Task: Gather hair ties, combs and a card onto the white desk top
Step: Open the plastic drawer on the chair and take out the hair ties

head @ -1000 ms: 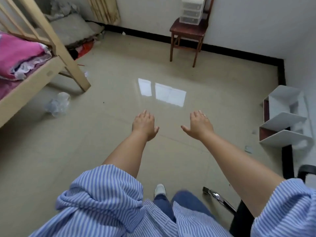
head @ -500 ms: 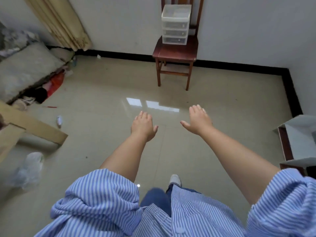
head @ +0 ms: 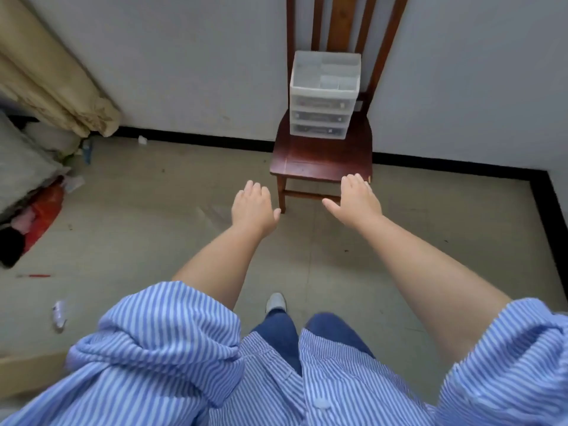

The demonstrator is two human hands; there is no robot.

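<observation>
Drawer unit (head: 322, 99) stands on chair (head: 322, 158); left hand (head: 253, 207) and right hand (head: 358, 199), grips apart, empty.

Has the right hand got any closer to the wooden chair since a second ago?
Yes. The right hand has come forward to the front edge of the wooden chair, whose seat holds the plastic drawer unit; earlier open floor lay between them.

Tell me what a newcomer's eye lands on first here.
Two bare, empty hands reach forward at centre: the left hand and the right hand, both open. Just beyond them a dark wooden chair stands against the wall, with a clear plastic drawer unit on its seat. Striped blue sleeves fill the bottom.
</observation>
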